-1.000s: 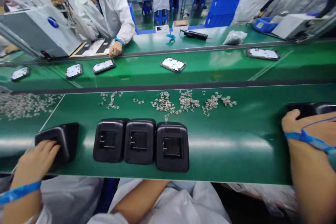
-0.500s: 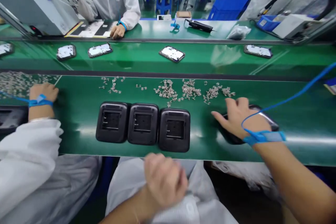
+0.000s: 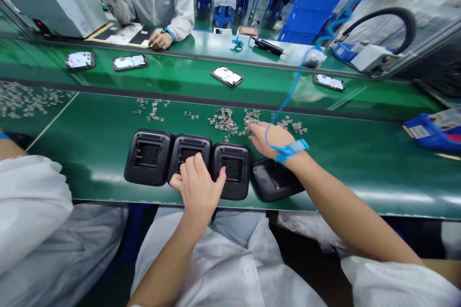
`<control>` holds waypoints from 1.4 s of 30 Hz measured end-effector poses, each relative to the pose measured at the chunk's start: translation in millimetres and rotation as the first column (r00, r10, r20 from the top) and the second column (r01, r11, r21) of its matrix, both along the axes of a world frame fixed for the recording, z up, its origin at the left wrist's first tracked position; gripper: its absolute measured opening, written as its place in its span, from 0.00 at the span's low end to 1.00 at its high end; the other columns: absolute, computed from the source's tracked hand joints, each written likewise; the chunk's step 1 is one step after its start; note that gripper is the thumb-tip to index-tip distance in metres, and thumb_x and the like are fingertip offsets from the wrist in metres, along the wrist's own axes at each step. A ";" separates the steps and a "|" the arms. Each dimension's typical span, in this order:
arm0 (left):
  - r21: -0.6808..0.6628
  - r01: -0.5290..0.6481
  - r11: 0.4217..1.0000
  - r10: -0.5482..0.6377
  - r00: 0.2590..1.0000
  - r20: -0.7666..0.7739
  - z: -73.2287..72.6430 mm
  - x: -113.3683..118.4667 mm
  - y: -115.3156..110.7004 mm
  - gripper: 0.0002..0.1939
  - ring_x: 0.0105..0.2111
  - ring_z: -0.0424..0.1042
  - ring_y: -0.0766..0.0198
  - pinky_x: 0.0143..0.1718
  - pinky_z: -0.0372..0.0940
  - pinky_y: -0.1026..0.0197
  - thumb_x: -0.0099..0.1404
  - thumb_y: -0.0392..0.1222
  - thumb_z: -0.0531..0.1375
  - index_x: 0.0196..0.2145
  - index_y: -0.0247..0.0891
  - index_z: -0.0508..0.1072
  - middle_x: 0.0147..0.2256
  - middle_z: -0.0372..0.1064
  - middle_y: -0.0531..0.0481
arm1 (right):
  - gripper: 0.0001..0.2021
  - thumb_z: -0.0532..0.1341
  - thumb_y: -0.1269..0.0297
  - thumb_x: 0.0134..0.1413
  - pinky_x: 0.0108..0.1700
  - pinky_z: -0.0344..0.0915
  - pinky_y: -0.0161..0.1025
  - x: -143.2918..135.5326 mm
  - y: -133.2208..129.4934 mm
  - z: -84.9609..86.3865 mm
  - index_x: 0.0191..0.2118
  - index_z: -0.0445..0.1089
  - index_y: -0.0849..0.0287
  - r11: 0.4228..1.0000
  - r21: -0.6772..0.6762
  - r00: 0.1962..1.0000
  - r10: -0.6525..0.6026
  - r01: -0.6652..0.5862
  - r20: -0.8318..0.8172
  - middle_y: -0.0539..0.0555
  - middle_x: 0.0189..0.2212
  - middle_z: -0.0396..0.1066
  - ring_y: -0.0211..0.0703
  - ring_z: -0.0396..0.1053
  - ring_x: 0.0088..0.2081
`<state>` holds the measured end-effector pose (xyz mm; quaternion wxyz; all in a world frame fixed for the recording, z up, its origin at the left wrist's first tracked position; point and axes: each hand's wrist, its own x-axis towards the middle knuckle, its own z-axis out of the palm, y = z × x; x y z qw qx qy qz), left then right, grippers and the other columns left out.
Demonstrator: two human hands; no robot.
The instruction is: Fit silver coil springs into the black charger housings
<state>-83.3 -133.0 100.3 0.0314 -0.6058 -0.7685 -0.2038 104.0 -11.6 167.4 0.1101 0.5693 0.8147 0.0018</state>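
Observation:
My left hand (image 3: pixel 198 184) is over the row of black plastic housings, fingers apart. Its fingertips are at the middle housing (image 3: pixel 174 169), and the thumb lies by the housing to its right (image 3: pixel 230 189). A further housing (image 3: pixel 147 175) stands at the row's left end. My right hand (image 3: pixel 273 138), in a blue wrist strap (image 3: pixel 292 150), dips its bent fingertips into a pile of small metal pieces (image 3: pixel 251 117); anything pinched there is too small to make out. Beneath that wrist a tilted black housing (image 3: pixel 266 184) with a speaker grille is partly covered.
More metal pieces lie in heaps (image 3: pixel 224 120) along the bench and in a spread (image 3: pixel 25 100) at far left. Behind, a green belt (image 3: pixel 173 69) carries several white-faced devices (image 3: pixel 226 76). A co-worker's hand (image 3: pixel 161 40) rests opposite; a blue bin (image 3: pixel 428 132) stands right.
My right hand has moved left from the right-hand housing to the metal pieces. That housing now sits against the row. My left hand has risen from my lap onto the housings and opened.

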 end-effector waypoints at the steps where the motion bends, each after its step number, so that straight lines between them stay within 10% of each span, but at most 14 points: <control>1: 0.003 -0.010 1.000 0.010 1.000 -0.001 -0.3 -3.4 0.5 0.29 0.47 0.68 0.45 0.44 0.53 0.48 0.67 0.55 0.62 0.57 0.33 0.65 0.49 0.71 0.37 | 0.12 0.53 0.62 0.70 0.40 0.66 0.42 -3.2 12.0 -1.6 0.51 0.69 0.58 1.000 -0.002 0.999 0.031 -0.031 -0.017 0.61 0.49 0.73 0.55 0.76 0.45; 6: 0.018 -0.083 0.996 0.083 0.996 -0.014 0.0 -26.7 7.1 0.29 0.47 0.68 0.45 0.45 0.54 0.46 0.68 0.56 0.61 0.58 0.33 0.65 0.49 0.71 0.37 | 0.08 0.60 0.65 0.66 0.42 0.64 0.40 -16.6 50.9 -18.6 0.46 0.73 0.60 0.979 -0.111 0.985 0.169 -0.172 -0.041 0.62 0.48 0.74 0.54 0.74 0.47; 10: 0.340 -0.080 0.937 0.099 0.994 -0.038 1.2 -14.1 -1.4 0.23 0.51 0.66 0.41 0.48 0.54 0.44 0.67 0.48 0.62 0.55 0.31 0.69 0.51 0.68 0.32 | 0.07 0.58 0.67 0.67 0.42 0.63 0.39 -14.2 56.3 -21.1 0.43 0.73 0.61 0.975 -0.100 0.979 0.192 -0.197 -0.066 0.62 0.44 0.75 0.52 0.74 0.45; 13: 0.531 0.372 0.762 -0.358 0.924 -0.133 -2.5 32.3 -17.5 0.16 0.51 0.67 0.46 0.50 0.56 0.47 0.67 0.45 0.62 0.48 0.33 0.74 0.47 0.72 0.36 | 0.07 0.57 0.67 0.68 0.45 0.62 0.40 -2.1 52.2 -13.7 0.45 0.72 0.60 0.979 0.036 0.966 0.202 -0.199 -0.163 0.63 0.48 0.72 0.52 0.72 0.47; 16: 0.365 0.757 0.541 -0.742 0.635 -0.217 -10.0 84.3 -28.0 0.23 0.55 0.66 0.50 0.50 0.57 0.50 0.70 0.53 0.58 0.54 0.34 0.74 0.54 0.72 0.39 | 0.06 0.57 0.69 0.67 0.43 0.63 0.40 16.6 41.8 -5.8 0.44 0.71 0.61 0.971 0.167 0.923 0.219 -0.173 -0.315 0.62 0.43 0.74 0.51 0.72 0.43; 20: 0.256 0.744 0.616 -0.741 0.658 -0.129 -21.9 111.5 -24.0 0.41 0.58 0.66 0.47 0.49 0.56 0.48 0.72 0.68 0.48 0.62 0.28 0.68 0.58 0.70 0.35 | 0.08 0.56 0.70 0.67 0.41 0.66 0.40 47.0 13.3 -0.6 0.40 0.72 0.60 0.914 0.178 0.805 0.405 -0.364 -0.433 0.57 0.36 0.76 0.47 0.73 0.38; 23: 0.315 0.680 0.662 -0.706 0.707 -0.043 -26.8 100.4 -14.7 0.36 0.57 0.67 0.46 0.47 0.55 0.46 0.74 0.65 0.47 0.55 0.28 0.73 0.55 0.73 0.34 | 0.12 0.53 0.70 0.70 0.41 0.68 0.38 66.1 -13.3 -2.2 0.46 0.74 0.59 0.826 0.224 0.688 0.558 -0.518 -0.465 0.56 0.37 0.77 0.44 0.73 0.38; 28: 0.256 0.695 0.671 -0.737 0.664 0.129 -23.7 78.8 -6.1 0.16 0.56 0.69 0.53 0.49 0.53 0.46 0.74 0.49 0.53 0.44 0.35 0.74 0.55 0.73 0.41 | 0.12 0.55 0.68 0.71 0.39 0.69 0.39 75.8 -32.9 -17.4 0.45 0.77 0.60 0.775 0.374 0.690 0.628 -0.509 -0.360 0.56 0.36 0.78 0.44 0.71 0.37; 42: 0.271 0.690 0.671 -0.729 0.681 0.072 -27.1 79.2 -8.1 0.19 0.59 0.68 0.56 0.46 0.53 0.44 0.76 0.52 0.53 0.47 0.34 0.74 0.55 0.74 0.43 | 0.12 0.56 0.70 0.69 0.39 0.67 0.40 76.5 -27.7 -32.2 0.39 0.78 0.59 0.806 0.315 0.701 0.592 -0.502 -0.397 0.57 0.35 0.75 0.44 0.69 0.37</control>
